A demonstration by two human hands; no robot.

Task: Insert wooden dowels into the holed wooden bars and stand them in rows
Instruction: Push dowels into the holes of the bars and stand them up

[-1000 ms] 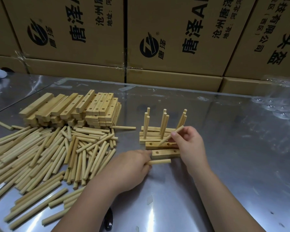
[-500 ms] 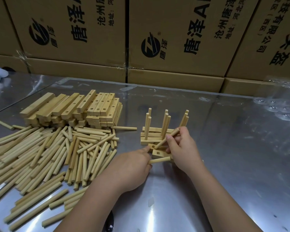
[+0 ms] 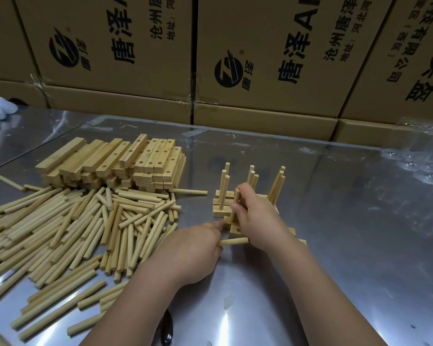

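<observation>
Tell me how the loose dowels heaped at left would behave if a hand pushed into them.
The loose dowels are round and smooth on a shiny metal table, so they would probably roll and scatter. They look straight and rigid, likely stiff. Being thin wood, each is probably light.

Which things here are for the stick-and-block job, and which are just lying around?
For the job: right hand holding the upright dowel; left hand holding the spare dowel; finished bars; loose dowel pile; stack of holed bars.

Just lying about: cardboard boxes; white wad; dark object at the near edge; clear plastic wrap.
</observation>
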